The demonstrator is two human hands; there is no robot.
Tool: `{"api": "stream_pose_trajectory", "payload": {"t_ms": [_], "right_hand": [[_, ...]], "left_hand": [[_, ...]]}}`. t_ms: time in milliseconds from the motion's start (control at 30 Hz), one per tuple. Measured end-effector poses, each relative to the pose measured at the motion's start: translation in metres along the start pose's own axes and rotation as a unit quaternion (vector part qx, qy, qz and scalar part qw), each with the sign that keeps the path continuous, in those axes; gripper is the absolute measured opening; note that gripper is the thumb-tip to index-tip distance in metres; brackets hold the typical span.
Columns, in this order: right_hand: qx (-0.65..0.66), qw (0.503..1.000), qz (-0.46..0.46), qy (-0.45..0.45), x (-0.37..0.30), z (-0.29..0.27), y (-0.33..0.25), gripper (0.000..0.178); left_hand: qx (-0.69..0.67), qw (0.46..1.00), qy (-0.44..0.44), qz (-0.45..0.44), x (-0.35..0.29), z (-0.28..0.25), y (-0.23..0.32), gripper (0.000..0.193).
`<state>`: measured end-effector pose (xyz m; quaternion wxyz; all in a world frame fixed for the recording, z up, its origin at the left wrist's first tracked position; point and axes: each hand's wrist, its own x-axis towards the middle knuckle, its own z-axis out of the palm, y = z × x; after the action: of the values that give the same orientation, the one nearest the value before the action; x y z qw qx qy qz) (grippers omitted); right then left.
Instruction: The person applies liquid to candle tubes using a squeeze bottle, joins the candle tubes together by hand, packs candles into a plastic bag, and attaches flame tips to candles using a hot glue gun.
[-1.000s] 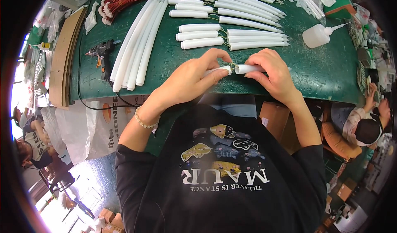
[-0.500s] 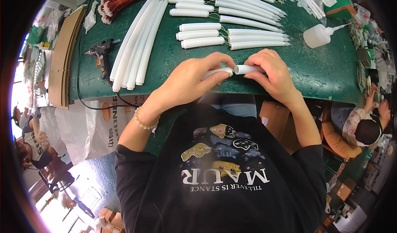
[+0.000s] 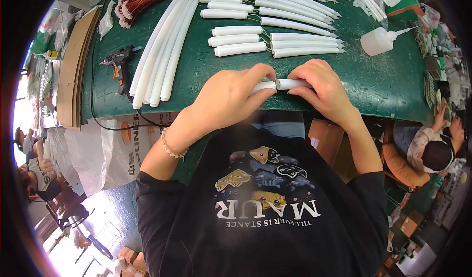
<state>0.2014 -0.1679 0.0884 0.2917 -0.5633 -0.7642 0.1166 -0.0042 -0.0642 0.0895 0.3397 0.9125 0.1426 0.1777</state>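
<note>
My left hand (image 3: 228, 97) is closed around a short white tube (image 3: 265, 86), its fingers and thumb near the tube's end. My right hand (image 3: 322, 87) pinches a second white tube (image 3: 288, 83), whose far part is hidden under the palm. The two ends meet or nearly meet between my hands, at the table's front edge; a thin dark line shows at the joint. Beyond them lie short white tubes (image 3: 239, 49) linked by thin wires to pointed white taper candle sticks (image 3: 307, 53).
Several long white taper sticks (image 3: 162, 55) lie at the left, beside a black glue gun (image 3: 120, 68) with a cable. Red wires (image 3: 147, 1) are bundled behind. A squeeze bottle (image 3: 377, 43) stands at the right. Another person (image 3: 432, 154) sits far right; cardboard (image 3: 78, 70) borders the left.
The two tube ends have come closer together, and my fingertips have shifted slightly around them. The things on the table have stayed put.
</note>
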Motion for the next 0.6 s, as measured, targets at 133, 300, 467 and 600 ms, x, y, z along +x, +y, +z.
{"api": "stream_pose_trajectory", "payload": {"t_ms": [133,300,467,600], "right_hand": [[-0.008,1.000,-0.006,-0.016,0.000,0.000,-0.001,0.023],[-0.029,0.999,-0.014,-0.012,-0.001,0.001,-0.002,0.023],[-0.031,0.999,0.001,-0.010,-0.001,0.002,-0.006,0.022],[-0.064,0.998,-0.001,-0.008,-0.003,0.002,-0.009,0.023]], "left_hand": [[-0.004,1.000,0.022,-0.020,0.000,0.004,-0.002,0.020],[0.045,0.998,0.053,0.006,0.000,0.008,-0.001,0.018],[0.083,0.996,0.033,-0.024,0.000,0.010,0.000,0.019],[0.099,0.994,0.022,-0.042,0.002,0.012,0.001,0.021]]}}
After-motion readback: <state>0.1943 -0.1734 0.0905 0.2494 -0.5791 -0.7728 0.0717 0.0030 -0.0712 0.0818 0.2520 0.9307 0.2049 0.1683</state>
